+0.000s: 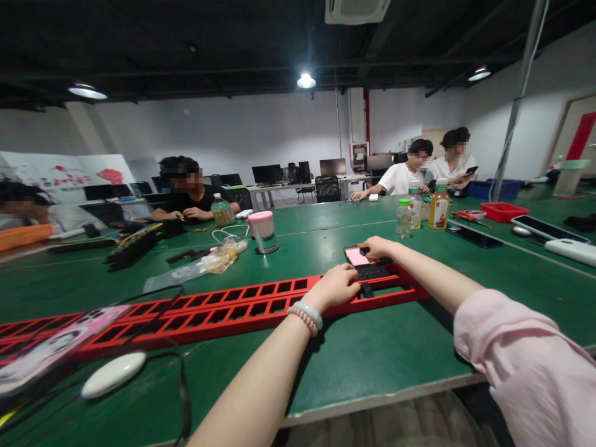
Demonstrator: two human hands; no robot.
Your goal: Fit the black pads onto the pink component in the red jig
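Observation:
A long red frame (261,308) with two rows of rectangular openings lies across the green table. My left hand (339,285) rests over its right part, fingers bent and together; what they grip is hidden. Beside those fingers, a small black piece (367,290) sits across the frame's near row. More black pieces (372,272) fill openings in the far row. Just beyond the frame is a shallow dark-edged box (357,256) with a pink inside. Above the box, my right hand (379,247) is closed, with a small black piece (364,251) at its fingertips.
A phone in a pink case (60,347) lies over the frame's left end, near a white oval object (114,374) and black cables. Beyond stand a pink-lidded cup (263,233), a plastic bag (200,267) and several bottles (437,208). Other people sit around the table.

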